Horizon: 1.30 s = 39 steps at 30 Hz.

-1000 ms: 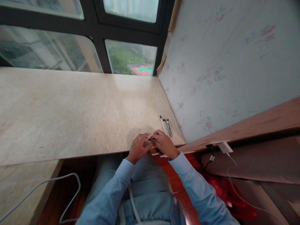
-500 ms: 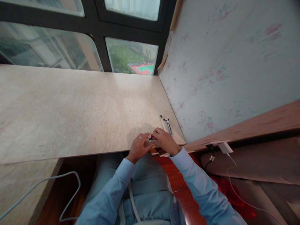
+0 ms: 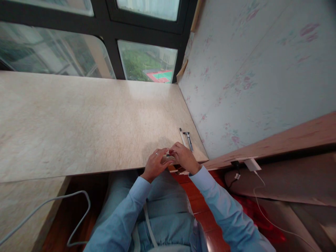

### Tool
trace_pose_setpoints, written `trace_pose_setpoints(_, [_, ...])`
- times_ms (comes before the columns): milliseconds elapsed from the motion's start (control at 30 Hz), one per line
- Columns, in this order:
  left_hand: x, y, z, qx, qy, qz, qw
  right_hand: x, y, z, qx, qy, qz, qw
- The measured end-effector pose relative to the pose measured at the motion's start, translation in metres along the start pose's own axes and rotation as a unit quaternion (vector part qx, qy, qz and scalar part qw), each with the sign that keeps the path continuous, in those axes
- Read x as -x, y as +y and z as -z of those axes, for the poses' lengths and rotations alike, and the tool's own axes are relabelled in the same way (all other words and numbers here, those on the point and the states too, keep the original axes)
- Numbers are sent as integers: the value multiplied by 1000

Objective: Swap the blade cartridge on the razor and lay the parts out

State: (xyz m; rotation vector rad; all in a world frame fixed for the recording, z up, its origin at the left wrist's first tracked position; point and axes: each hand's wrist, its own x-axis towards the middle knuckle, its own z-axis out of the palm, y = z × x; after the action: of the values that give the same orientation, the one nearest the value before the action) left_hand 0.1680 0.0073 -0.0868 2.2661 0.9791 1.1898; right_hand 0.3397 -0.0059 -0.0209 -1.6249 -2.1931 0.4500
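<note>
My left hand [image 3: 155, 163] and my right hand [image 3: 183, 157] meet at the near edge of a beige marble counter [image 3: 86, 119]. Both have their fingers pinched together on a small pale object [image 3: 168, 158] held between them; I cannot make out what it is. A ring shows on my left hand. Just beyond my right hand, a razor [image 3: 188, 139] with a metal handle lies on the counter beside a thin pale stick [image 3: 182, 135].
A floral-papered wall [image 3: 249, 77] closes the counter's right side, and dark-framed windows [image 3: 115, 38] run along the back. A wooden ledge [image 3: 275, 143] extends right, with a white charger [image 3: 251, 164] and cable. A grey cable [image 3: 52, 213] loops on the floor at left.
Both hands stay together on the small object, with only slight finger movement. The view has shifted a little.
</note>
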Motion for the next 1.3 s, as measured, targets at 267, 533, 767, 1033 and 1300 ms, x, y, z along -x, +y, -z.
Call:
trace_pose_setpoints(267, [0, 0, -1, 10, 21, -3, 1000, -7, 2, 1, -86, 37, -50, 994])
trace_pose_setpoints(533, [-1, 6, 1, 28, 55, 74, 995, 5, 11, 2, -214, 117, -95, 965])
trace_pose_setpoints(767, [-2, 9, 5, 58, 64, 64, 994, 8, 4, -14, -356, 108, -159, 914])
trace_pose_setpoints(1033, [-1, 7, 5, 59, 64, 68, 994, -2, -3, -23, -491, 90, -198, 843])
trace_pose_setpoints(1300, [-1, 5, 3, 44, 48, 70, 995, 0, -1, -20, -542, 74, -227, 806])
